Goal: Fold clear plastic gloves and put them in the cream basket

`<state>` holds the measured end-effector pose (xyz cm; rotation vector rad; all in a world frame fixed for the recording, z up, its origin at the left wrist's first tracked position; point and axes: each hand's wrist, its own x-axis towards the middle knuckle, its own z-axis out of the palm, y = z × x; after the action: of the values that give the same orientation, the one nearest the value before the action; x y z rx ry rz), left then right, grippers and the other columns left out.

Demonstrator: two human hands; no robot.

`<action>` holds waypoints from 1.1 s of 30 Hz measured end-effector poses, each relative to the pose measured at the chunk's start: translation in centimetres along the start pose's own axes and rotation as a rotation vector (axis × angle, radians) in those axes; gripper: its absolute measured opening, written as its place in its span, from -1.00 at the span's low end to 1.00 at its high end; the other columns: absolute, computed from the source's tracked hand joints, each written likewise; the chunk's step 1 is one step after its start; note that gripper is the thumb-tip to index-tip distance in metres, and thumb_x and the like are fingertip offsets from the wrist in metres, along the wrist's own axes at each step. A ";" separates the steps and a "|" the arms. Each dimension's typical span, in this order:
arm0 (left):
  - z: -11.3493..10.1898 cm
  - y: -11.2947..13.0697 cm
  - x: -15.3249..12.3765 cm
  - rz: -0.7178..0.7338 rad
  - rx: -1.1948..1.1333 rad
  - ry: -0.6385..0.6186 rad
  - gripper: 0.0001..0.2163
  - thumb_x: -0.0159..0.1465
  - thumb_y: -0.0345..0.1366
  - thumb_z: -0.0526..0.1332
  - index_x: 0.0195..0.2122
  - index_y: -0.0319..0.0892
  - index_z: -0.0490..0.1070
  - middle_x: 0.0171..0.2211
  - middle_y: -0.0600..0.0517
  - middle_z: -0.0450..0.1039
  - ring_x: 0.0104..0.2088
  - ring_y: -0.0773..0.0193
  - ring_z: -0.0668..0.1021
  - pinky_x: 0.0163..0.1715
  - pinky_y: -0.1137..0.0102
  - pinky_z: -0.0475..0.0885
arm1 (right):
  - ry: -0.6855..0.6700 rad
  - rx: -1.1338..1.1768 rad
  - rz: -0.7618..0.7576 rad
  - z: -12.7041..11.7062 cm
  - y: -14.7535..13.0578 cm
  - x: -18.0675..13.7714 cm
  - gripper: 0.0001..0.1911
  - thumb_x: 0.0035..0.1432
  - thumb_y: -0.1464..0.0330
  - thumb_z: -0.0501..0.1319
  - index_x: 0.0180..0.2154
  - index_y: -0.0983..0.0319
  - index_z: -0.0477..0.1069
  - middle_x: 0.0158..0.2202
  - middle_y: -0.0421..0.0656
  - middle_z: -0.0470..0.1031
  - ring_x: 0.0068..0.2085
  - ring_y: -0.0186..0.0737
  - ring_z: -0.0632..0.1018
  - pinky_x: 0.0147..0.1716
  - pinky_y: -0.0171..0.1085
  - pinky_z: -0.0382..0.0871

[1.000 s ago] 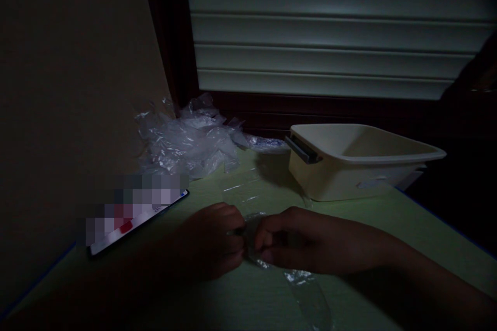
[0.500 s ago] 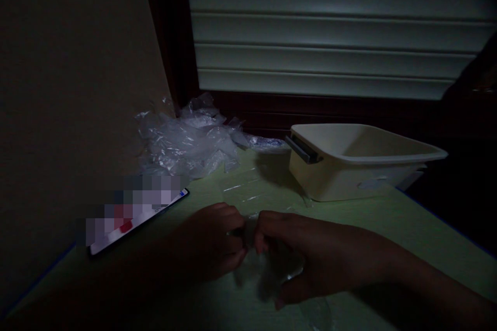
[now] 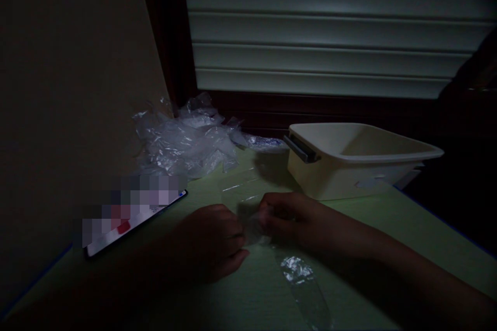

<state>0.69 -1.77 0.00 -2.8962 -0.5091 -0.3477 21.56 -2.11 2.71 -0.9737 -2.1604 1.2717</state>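
1. a right hand pinches blurred clear film over a green tabletop; the left hand curls beside it, its grip impossible to tell.
2. handling looks unfinished: a crumpled plastic heap lies beyond, a loose clear strip nearer.

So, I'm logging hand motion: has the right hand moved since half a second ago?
Yes, up the view. Judged against the cream bin, which has stayed put, the right hand now appears closer to the bin's lower edge.
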 end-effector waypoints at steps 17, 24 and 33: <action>0.0 -0.3 -0.2 -0.002 -0.080 0.013 -0.89 0.21 -0.32 0.11 -0.40 -0.20 0.37 -0.46 0.01 0.42 -0.37 0.25 0.46 -0.28 0.36 0.35 | 0.262 -0.296 -0.039 0.7 2.4 1.5 -0.78 0.12 0.43 0.13 -0.15 0.28 0.34 -0.51 -0.23 0.41 -0.50 -0.36 0.41 -0.50 -0.40 0.22; -0.1 -0.3 -0.4 -0.069 -0.036 0.032 -0.82 0.22 -0.29 0.08 -0.43 -0.23 0.40 -0.46 0.00 0.42 -0.37 0.21 0.45 -0.34 0.32 0.33 | 0.305 -0.515 -0.044 1.3 3.4 1.8 -0.57 0.10 0.42 0.17 0.04 0.25 0.23 -0.44 -0.17 0.48 -0.45 -0.29 0.47 -0.45 -0.35 0.27; -0.2 -0.1 -0.4 -0.039 0.028 0.007 -0.88 0.20 -0.31 0.13 -0.40 -0.22 0.40 -0.46 0.02 0.41 -0.41 0.23 0.43 -0.42 0.35 0.29 | 0.344 -0.663 -0.062 1.5 3.4 1.9 -0.68 0.13 0.37 0.17 -0.05 0.25 0.31 -0.26 -0.09 0.51 -0.34 -0.27 0.51 -0.41 -0.36 0.29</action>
<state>0.23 -1.88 0.05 -2.8607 -0.5656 -0.3529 20.50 -0.38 -0.96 -1.2441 -2.3283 0.2992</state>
